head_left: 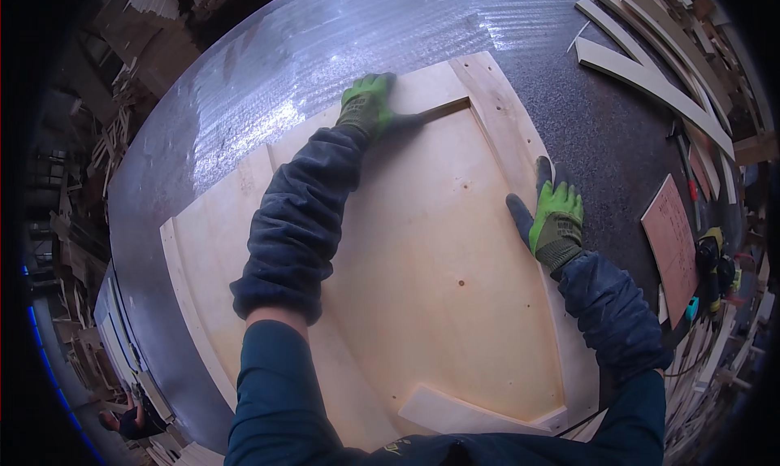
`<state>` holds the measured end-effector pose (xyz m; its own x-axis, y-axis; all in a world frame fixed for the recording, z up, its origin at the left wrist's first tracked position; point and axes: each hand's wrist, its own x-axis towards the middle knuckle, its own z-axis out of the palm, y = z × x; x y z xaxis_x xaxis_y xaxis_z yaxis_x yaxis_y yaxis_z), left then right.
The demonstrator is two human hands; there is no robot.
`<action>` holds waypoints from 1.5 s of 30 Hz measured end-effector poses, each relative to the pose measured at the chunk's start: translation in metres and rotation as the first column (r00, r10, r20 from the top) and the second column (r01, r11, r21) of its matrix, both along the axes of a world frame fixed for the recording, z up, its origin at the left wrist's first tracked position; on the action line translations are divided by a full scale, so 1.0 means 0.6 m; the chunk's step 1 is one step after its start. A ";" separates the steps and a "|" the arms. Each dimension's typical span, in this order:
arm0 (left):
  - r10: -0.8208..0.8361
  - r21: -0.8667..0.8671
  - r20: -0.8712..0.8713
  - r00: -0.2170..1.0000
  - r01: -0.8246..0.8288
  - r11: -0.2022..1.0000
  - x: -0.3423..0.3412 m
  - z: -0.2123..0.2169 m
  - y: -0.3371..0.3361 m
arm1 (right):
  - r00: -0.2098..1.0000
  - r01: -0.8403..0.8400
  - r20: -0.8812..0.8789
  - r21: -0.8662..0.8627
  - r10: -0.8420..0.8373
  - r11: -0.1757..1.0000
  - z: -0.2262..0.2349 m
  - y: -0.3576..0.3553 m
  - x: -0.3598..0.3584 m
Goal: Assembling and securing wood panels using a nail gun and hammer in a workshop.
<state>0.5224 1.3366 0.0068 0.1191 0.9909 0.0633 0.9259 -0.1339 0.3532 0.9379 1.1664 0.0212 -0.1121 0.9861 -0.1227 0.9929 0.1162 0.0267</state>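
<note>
Pale plywood makes up the big panel (422,279) that lies flat on the dark speckled table (601,133), and it fills the middle of the view. Raised wooden strips run along its edges: one along the far edge (443,108), one along the right side (508,141), and a short loose-looking piece (455,413) lies at the near end.

The left hand (370,104), in a green and grey glove, rests at the far corner of the panel. Its fingers (406,121) lie flat and stretched along the far strip, pressing on the wood and not closed around anything. The right hand (552,218), in the same kind of glove, sits on the right strip. Its fingers (543,173) point away from the person and lie spread on the strip, with the thumb (518,214) on the panel side; they are open and hold nothing.

Clear plastic sheet (341,43) covers the far left part of the table. Curved wooden pieces (642,68) lie at the far right, and a reddish board (674,242) lies to the right, well apart from the panel. Another person (122,421) is seen at the lower left.
</note>
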 end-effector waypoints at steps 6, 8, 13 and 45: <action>0.014 -0.120 -0.213 0.977 -0.041 0.992 -0.020 0.061 -0.056 | 0.997 -0.030 -0.077 0.018 0.031 0.999 0.002 -0.015 -0.023; 0.018 0.038 -0.249 0.968 -0.009 0.999 0.031 0.107 -0.114 | 0.996 -0.003 -0.085 0.020 0.005 1.000 0.001 -0.036 -0.012; 0.221 0.322 0.093 0.971 -0.239 0.916 0.031 0.206 -0.457 | 0.999 0.021 -0.039 0.182 -0.014 0.983 0.007 -0.093 0.042; 0.682 -0.223 0.120 0.721 -0.650 0.726 0.026 0.004 -1.066 | 0.960 -0.251 -0.163 -0.129 0.229 0.959 0.053 -1.020 0.017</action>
